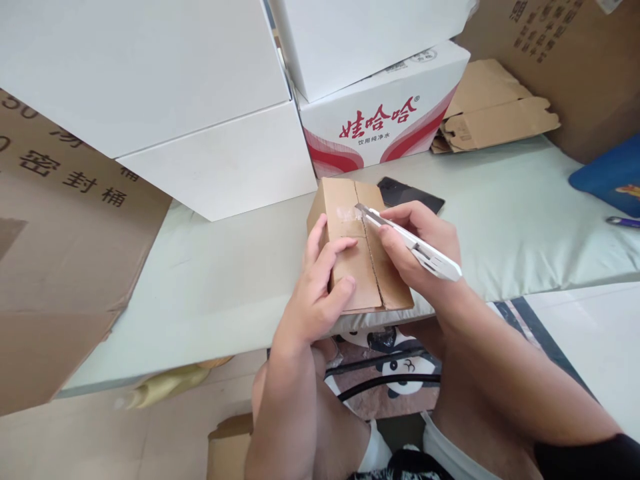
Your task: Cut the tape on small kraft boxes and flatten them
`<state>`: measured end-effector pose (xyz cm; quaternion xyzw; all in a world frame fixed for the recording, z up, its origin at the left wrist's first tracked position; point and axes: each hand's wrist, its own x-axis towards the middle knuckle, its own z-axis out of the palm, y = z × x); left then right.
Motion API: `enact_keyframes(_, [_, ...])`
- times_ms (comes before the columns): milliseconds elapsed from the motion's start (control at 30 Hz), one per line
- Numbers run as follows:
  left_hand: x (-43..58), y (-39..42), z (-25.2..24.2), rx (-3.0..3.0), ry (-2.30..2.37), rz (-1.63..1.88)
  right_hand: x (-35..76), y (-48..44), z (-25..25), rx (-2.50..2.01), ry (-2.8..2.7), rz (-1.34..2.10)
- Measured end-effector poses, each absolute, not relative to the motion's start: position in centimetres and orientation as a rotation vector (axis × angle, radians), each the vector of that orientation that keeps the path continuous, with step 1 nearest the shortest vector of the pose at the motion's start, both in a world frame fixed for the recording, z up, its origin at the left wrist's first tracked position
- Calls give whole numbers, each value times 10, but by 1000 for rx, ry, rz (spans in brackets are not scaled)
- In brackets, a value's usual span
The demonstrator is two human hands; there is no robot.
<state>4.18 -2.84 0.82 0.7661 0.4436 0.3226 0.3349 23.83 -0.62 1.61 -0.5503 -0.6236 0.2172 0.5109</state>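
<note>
A small brown cardboard box lies near the front edge of a pale green mat. My left hand rests on the box's left flap, fingers curled over its near edge, holding it steady. My right hand grips a white utility knife. Its blade tip touches the clear tape at the far end of the box's centre seam. The seam nearer me looks split.
Large white boxes and a red-and-white printed carton are stacked behind. A dark phone lies just past the small box. Flattened cardboard sits at the back right, brown cartons at the left, a blue item at the right.
</note>
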Motion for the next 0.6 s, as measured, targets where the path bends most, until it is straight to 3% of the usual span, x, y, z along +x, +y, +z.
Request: enact_keyframes(600, [42, -28, 7, 1996, 1187, 841, 237, -5, 17, -1357, -1497, 518])
